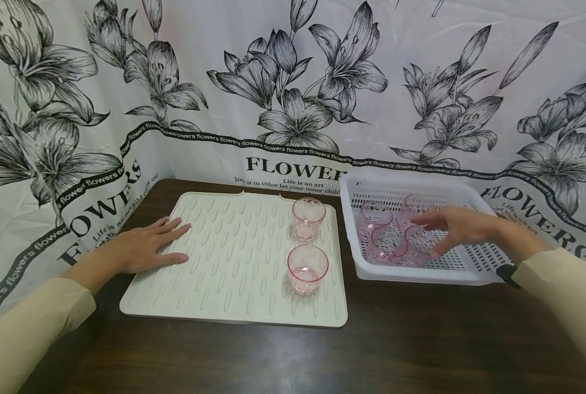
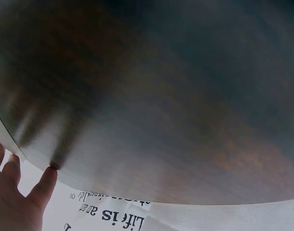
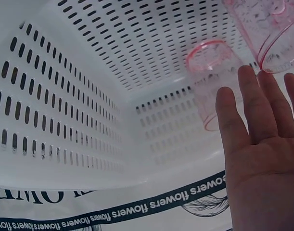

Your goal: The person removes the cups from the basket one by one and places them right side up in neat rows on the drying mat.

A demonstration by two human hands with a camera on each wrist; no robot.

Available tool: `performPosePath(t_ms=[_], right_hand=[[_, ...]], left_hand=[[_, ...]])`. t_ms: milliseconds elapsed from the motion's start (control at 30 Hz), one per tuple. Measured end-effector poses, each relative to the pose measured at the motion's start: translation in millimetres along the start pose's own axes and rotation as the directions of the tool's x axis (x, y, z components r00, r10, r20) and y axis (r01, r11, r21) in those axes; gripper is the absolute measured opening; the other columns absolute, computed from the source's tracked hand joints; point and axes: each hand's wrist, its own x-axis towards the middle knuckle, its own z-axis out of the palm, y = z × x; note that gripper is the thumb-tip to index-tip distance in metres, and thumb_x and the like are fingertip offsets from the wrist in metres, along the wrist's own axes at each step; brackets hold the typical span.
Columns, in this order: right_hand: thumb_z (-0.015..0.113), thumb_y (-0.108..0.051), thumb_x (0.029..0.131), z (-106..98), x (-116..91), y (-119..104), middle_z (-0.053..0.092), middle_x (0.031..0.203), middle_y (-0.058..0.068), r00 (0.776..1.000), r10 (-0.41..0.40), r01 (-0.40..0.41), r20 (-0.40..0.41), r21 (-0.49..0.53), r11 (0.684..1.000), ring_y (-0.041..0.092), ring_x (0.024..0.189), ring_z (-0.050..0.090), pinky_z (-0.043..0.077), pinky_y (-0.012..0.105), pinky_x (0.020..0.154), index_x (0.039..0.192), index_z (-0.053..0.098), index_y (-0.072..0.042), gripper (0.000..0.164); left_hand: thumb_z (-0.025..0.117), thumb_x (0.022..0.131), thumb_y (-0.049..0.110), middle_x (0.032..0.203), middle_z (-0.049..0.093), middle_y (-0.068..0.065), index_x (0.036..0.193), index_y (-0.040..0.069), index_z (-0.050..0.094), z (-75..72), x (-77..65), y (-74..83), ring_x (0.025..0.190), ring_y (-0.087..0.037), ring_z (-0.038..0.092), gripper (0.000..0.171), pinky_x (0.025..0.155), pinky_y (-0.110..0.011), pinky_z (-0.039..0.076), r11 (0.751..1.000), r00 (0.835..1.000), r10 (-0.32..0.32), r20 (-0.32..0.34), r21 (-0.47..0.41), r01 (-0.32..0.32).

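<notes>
My left hand [image 1: 145,246] rests on the left edge of a cream ridged drying mat [image 1: 234,262], fingers spread. Two clear pink glasses stand upright near the mat's right side: a rear glass [image 1: 308,221] and a front glass [image 1: 306,279]. Over a white slotted plastic basket [image 1: 421,275], my right hand [image 1: 463,225] reaches in, its fingers and thumb apart above the right-hand glasses. Several pink glasses [image 1: 386,246] are grouped in the basket's left part. In the right wrist view the fingers extend close beside a pink glass [image 3: 211,79]; whether they touch it I cannot tell.
The mat and basket sit side by side on a dark brown wooden table [image 1: 283,355]. Behind them hangs a white cloth [image 1: 184,158] printed with black lilies and lettering; it also runs along the left side.
</notes>
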Motion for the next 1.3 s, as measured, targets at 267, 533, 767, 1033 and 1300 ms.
performPosePath(t_ms=[267, 533, 767, 1033, 1300], right_hand=[[0.087, -0.022, 0.073, 3.0, 0.6, -1.6, 0.043, 0.148, 0.029, 0.999, 0.023, -0.023, 0.025, -0.004, 1.000, 0.054, 0.134, 0.038, 0.035, 0.062, 0.105, 0.146, 0.039, 0.009, 0.093], [0.088, -0.021, 0.072, 4.5, -0.7, 2.1, 0.042, 0.148, 0.030, 0.999, 0.015, -0.015, 0.029, 0.003, 1.000, 0.054, 0.133, 0.040, 0.038, 0.061, 0.104, 0.147, 0.038, 0.009, 0.095], [0.085, -0.013, 0.073, 5.6, 1.8, 1.9, 0.041, 0.148, 0.031, 1.000, 0.011, -0.012, 0.024, 0.033, 0.999, 0.052, 0.133, 0.042, 0.039, 0.060, 0.103, 0.147, 0.038, 0.009, 0.090], [0.086, -0.021, 0.074, 4.3, 2.0, -1.9, 0.046, 0.145, 0.030, 1.000, 0.009, -0.009, -0.006, 0.001, 1.000, 0.050, 0.130, 0.047, 0.040, 0.061, 0.102, 0.146, 0.041, 0.009, 0.090], [0.085, -0.018, 0.077, -3.5, 1.1, -7.5, 0.047, 0.143, 0.031, 0.999, -0.005, 0.004, -0.040, -0.037, 0.999, 0.049, 0.129, 0.049, 0.043, 0.060, 0.100, 0.143, 0.043, 0.010, 0.084]], left_hand=[[0.048, 0.091, 0.073, 0.161, 0.027, -0.018, 0.157, 0.016, 0.031, -3.3, -2.5, 2.5, 0.146, -0.047, 0.022, 0.089, 0.102, -0.072, 0.030, 1.000, 1.000, 0.008, 0.002, -0.009, -0.008], [0.048, 0.091, 0.073, 0.161, 0.027, -0.019, 0.157, 0.016, 0.032, -5.0, -3.4, 4.1, 0.146, -0.047, 0.023, 0.089, 0.102, -0.072, 0.030, 1.000, 1.000, 0.006, 0.001, -0.010, -0.006], [0.048, 0.090, 0.073, 0.161, 0.027, -0.019, 0.157, 0.016, 0.032, -4.3, -3.8, 3.1, 0.145, -0.048, 0.022, 0.090, 0.102, -0.072, 0.030, 1.000, 1.000, 0.001, 0.006, -0.017, -0.001], [0.049, 0.090, 0.073, 0.161, 0.027, -0.019, 0.157, 0.016, 0.033, -4.0, -4.3, 3.4, 0.145, -0.048, 0.023, 0.089, 0.102, -0.072, 0.031, 1.000, 1.000, 0.003, 0.001, -0.024, -0.003], [0.048, 0.090, 0.074, 0.161, 0.027, -0.019, 0.157, 0.016, 0.033, -4.5, -3.4, 3.8, 0.145, -0.048, 0.022, 0.090, 0.102, -0.071, 0.031, 1.000, 1.000, 0.000, 0.001, -0.019, 0.000]])
